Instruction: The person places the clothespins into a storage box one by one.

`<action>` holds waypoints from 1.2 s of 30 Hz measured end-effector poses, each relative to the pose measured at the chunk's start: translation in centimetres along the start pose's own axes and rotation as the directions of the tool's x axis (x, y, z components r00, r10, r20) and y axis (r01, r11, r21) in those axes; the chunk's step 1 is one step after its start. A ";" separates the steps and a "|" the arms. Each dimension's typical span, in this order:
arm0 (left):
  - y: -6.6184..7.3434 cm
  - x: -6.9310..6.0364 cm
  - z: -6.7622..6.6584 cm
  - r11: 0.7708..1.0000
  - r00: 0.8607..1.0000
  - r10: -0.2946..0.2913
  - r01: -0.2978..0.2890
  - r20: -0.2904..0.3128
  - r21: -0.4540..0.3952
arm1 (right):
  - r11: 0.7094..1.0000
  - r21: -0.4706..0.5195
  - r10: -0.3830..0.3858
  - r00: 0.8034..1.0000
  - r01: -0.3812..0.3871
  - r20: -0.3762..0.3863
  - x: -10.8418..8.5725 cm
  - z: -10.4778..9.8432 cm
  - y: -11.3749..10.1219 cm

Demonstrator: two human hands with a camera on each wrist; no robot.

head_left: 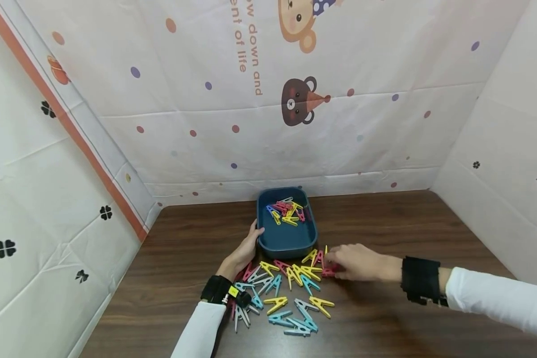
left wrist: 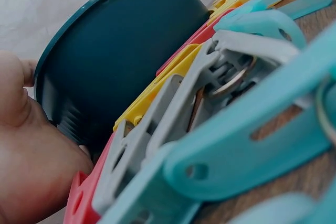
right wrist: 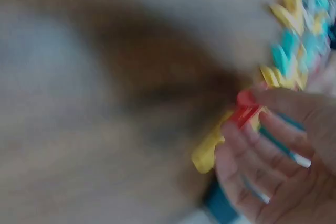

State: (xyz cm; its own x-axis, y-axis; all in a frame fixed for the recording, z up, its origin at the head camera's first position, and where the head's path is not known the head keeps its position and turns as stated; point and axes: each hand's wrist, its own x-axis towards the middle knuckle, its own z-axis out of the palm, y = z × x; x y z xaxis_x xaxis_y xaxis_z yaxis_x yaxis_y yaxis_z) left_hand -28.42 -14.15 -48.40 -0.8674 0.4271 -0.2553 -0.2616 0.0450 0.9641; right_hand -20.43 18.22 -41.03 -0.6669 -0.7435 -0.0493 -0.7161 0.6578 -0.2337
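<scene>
Clothes pegs (head_left: 299, 274) in yellow, red, pale blue and grey lie on the brown counter (head_left: 385, 318) in a loose, overlapping heap, and we see it reach right up to the near side of the dark blue bin (head_left: 286, 241). At the bin's left side we find the left grip (head_left: 243, 251) holding the wall, thumb at the rim; its black wristband (head_left: 217, 289) and wrist camera (head_left: 243, 299) stand over the heap's left part and hide some of it. The right grip (head_left: 355, 261), at the heap's right edge, pinches a red peg (right wrist: 244, 115); we notice a yellow peg (right wrist: 207, 153) close by its fingertips. Toward the far end of the bin we spot a small cluster of pegs (head_left: 288, 209). Beyond the counter hangs a pale cloth (head_left: 206, 149) with bears and dots, and pale sheets (head_left: 496, 139) rise left and right.
</scene>
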 end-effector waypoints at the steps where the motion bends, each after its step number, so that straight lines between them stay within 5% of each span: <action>1: 0.0 0.0 0.0 1.000 1.000 0.000 0.000 -0.001 0.001 | 1.000 -0.007 -0.009 1.000 0.009 -0.003 0.4 -0.8 0.1; 9: -0.4 0.2 -0.1 1.000 1.000 -0.014 0.014 -0.026 -0.003 | 0.999 -0.032 -0.024 0.997 0.022 -0.068 4.3 -8.1 0.4; 17: -1.0 0.4 0.5 1.000 1.000 -0.013 0.013 -0.022 -0.012 | 0.997 0.066 0.043 0.975 -0.029 -0.218 10.9 -10.9 1.6; 22: -1.0 0.4 0.8 1.000 1.000 -0.009 0.009 -0.022 -0.006 | 0.973 0.179 0.182 0.957 -0.143 -0.225 16.1 -9.8 3.5; 29: -0.5 0.3 0.7 1.000 1.000 -0.010 0.010 -0.011 0.000 | 0.898 0.290 0.364 0.929 -0.330 -0.071 21.2 -5.8 5.3; 32: -0.3 0.3 0.4 1.000 1.000 -0.013 0.013 -0.024 0.008 | 0.852 0.305 0.446 0.895 -0.426 0.006 22.5 -3.9 5.6; 36: -0.1 0.2 0.0 1.000 0.999 -0.019 0.020 -0.034 0.013 | 0.810 0.291 0.529 0.849 -0.508 0.009 23.6 -2.1 5.5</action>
State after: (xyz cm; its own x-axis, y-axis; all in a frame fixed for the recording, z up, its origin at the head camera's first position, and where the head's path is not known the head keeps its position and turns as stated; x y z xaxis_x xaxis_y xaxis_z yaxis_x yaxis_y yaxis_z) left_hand -28.57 -14.03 -48.57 -0.8760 0.3953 -0.2763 -0.2733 0.0652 0.9597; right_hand -40.57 4.49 -41.43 -0.9428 -0.2840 -0.1744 -0.1812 0.8760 -0.4470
